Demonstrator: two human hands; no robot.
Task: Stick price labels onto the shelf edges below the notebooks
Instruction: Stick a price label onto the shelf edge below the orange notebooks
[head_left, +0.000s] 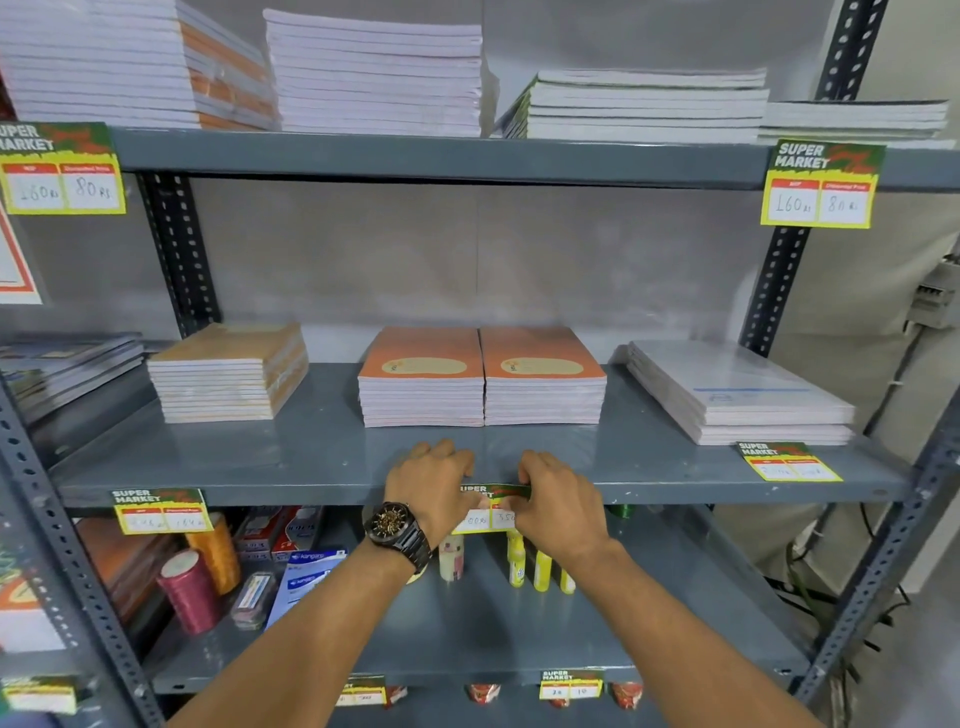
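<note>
Pressing between both hands (493, 493), price label (488, 512) on shelf edge (311, 493).

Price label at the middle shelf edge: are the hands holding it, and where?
Yes. The left hand and right hand pinch the price label by its upper part, one at each side, against the shelf edge.

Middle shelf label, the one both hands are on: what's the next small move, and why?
Probably press it flat along the shelf edge, smoothing outward. The left hand and right hand pinch the price label at its two sides, below the twin orange notebook stacks. Its lower half hangs below the edge, like the label to the left.
</note>
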